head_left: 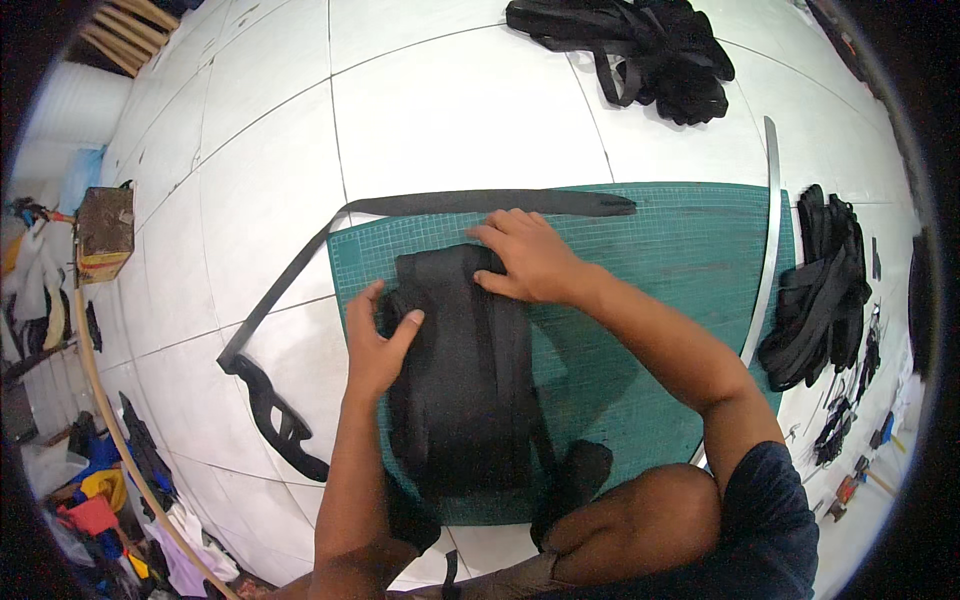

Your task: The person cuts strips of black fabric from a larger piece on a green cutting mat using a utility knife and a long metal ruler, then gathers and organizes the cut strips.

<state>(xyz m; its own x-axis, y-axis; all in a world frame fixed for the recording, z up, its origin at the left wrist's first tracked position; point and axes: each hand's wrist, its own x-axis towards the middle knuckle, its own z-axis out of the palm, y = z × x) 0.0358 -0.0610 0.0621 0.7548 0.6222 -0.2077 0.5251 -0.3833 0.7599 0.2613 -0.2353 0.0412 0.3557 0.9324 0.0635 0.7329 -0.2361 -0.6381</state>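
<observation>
A stack of black fabric pieces lies on a green cutting mat on the white tiled floor. My left hand grips the stack's left edge near its far end, thumb on top. My right hand presses flat on the stack's far right corner, fingers spread. A long black strap runs along the mat's far edge and bends down to the left.
A pile of black straps sits at the far side. Another bundle of black straps lies right of the mat, beside a long metal ruler. A small box and coloured clutter are at the left. Small tools lie at the right.
</observation>
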